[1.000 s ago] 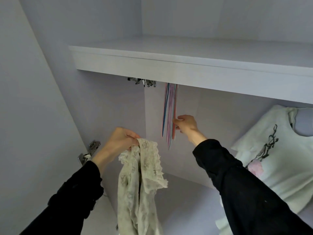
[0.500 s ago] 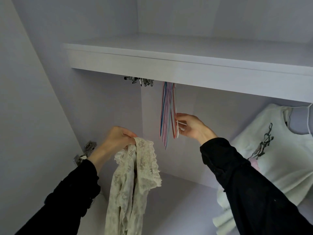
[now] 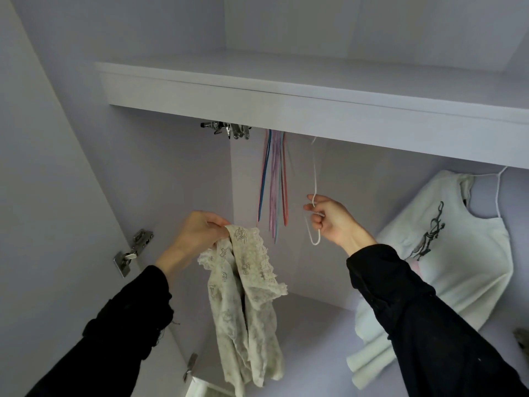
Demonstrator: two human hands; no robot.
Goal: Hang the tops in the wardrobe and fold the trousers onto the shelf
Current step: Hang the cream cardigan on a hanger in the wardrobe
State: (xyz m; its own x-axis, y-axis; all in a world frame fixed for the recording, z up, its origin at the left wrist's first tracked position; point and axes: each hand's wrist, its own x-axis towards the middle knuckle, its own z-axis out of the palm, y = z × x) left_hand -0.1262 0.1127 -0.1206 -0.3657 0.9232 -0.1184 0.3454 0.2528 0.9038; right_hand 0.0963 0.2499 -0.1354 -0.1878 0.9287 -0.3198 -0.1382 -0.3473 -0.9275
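Observation:
My left hand (image 3: 197, 232) grips a cream lace top (image 3: 246, 299) by its upper edge; the garment hangs limp below the hand, inside the open wardrobe. My right hand (image 3: 332, 222) is closed on a thin white hanger (image 3: 314, 190), held a little right of a bunch of coloured hangers (image 3: 273, 181) that dangle from under the shelf (image 3: 286, 110). The white hanger's hook reaches up toward the shelf's underside. A white printed top (image 3: 446, 253) hangs on another white hanger at the far right.
Metal clip hangers (image 3: 229, 130) hang at the left end under the shelf. A door hinge (image 3: 133, 252) sits on the left wall, a second hinge (image 3: 190, 365) lower down. The wardrobe floor lies below the garments.
My right hand has pulled a white hanger out of the coloured bunch and moved it to the right. The left hand still holds the lace top in about the same place.

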